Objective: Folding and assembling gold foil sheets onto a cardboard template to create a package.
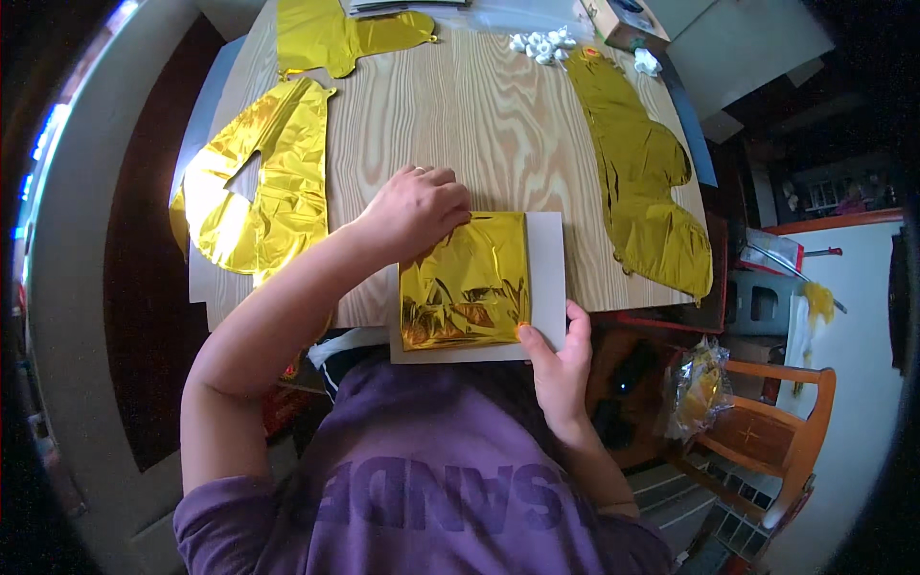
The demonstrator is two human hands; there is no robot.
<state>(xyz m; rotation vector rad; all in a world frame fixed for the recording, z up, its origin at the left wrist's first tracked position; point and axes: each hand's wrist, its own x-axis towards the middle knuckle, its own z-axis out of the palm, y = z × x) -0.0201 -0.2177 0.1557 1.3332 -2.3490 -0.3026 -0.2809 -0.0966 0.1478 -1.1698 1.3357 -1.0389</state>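
A gold foil balloon [465, 287], folded into a flat square, lies on a white card [545, 278] at the table's near edge. My left hand [422, 213] reaches over its far edge with fingers curled and closed on the foil there; the fingertips are partly hidden. On the near right, my right hand [559, 364] grips the card's corner, thumb on top beside the foil and fingers around the edge. The card sticks out past the foil on the right and near sides.
Flat gold foil balloons lie around the wooden table [431, 115]: one on the left [287, 182], one far left [335, 38], one on the right [642, 172]. White crumpled bits [543, 45] and a box [623, 24] sit at the back. A wooden chair [767, 431] holds a clear bag [700, 388].
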